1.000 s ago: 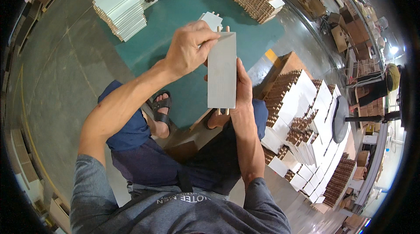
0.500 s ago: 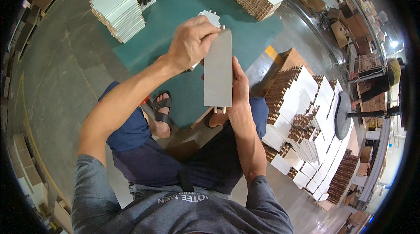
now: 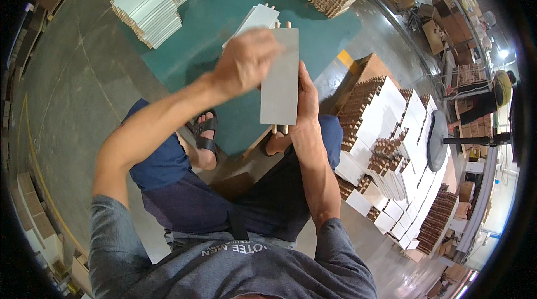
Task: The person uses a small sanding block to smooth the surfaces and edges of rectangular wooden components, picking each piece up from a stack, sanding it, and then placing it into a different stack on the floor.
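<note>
In the head view, a pale pegged board [image 3: 279, 84] is between the hands, its long side pointing away from the person. The right hand [image 3: 306, 99] grips its right edge. The blurry left hand [image 3: 246, 60] is nearer its far end; I cannot tell whether it holds anything.

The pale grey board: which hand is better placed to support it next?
Probably the right hand: its thumb lies along the right edge of the board, while the left hand looks blurred at its upper left.

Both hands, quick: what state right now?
Left hand: curled, blurred, at the grey panel; whether it grips cannot be told.
Right hand: closed, holding the grey panel.
</note>
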Demonstrator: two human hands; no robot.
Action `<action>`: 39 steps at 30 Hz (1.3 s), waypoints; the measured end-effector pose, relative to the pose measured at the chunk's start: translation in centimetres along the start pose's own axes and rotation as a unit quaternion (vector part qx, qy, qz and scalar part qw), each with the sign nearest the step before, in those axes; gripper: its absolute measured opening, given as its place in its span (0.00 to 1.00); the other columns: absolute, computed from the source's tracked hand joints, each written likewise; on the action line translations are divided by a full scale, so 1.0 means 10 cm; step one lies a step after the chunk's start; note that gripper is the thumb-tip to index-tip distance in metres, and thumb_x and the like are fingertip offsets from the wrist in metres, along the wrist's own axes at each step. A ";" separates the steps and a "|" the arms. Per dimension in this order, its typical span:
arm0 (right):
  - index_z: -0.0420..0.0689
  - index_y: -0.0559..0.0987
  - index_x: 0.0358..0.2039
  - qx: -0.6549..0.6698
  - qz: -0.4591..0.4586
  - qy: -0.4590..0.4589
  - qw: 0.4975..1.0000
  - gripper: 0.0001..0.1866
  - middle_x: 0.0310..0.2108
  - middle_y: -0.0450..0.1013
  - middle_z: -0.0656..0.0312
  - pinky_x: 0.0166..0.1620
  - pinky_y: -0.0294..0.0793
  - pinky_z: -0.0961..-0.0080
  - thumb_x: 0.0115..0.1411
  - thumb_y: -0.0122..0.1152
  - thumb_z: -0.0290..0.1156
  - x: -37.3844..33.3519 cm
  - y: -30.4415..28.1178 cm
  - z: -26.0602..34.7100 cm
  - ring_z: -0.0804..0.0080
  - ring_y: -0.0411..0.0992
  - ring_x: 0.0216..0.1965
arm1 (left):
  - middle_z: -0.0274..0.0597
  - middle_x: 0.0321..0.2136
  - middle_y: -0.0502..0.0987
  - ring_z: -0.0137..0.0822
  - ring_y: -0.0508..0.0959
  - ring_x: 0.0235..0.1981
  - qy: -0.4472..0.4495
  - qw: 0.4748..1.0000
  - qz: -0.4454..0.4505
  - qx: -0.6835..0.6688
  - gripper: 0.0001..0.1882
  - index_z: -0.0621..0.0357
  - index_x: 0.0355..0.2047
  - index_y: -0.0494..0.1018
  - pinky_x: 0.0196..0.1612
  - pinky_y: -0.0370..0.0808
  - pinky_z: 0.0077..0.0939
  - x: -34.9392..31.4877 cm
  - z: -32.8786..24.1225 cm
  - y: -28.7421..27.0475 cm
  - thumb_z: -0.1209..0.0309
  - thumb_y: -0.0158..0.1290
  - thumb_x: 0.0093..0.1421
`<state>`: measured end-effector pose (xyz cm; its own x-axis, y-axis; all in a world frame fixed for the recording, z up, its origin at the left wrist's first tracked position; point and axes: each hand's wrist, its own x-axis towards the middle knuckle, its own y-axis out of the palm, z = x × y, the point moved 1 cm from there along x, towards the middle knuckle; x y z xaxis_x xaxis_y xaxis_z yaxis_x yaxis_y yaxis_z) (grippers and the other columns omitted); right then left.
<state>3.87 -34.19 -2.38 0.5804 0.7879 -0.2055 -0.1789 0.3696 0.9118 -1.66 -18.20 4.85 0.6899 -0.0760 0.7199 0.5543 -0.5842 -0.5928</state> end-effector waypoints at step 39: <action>0.39 0.72 0.60 0.076 0.000 -0.039 0.996 0.24 0.53 0.76 0.52 0.53 0.78 0.52 0.73 0.47 0.43 0.03 0.01 0.02 0.58 0.76 0.51 | 0.46 0.33 0.78 0.43 0.79 0.34 0.023 0.997 -0.006 -0.078 0.15 0.59 0.40 0.82 0.36 0.78 0.36 -0.12 -0.13 0.10 0.81 0.57 0.51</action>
<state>4.17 -34.05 -2.23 0.6417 0.7451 -0.1817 -0.0602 0.2851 0.9566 -2.51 -19.74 3.83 0.6594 -0.1037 0.7446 0.4802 -0.7039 -0.5234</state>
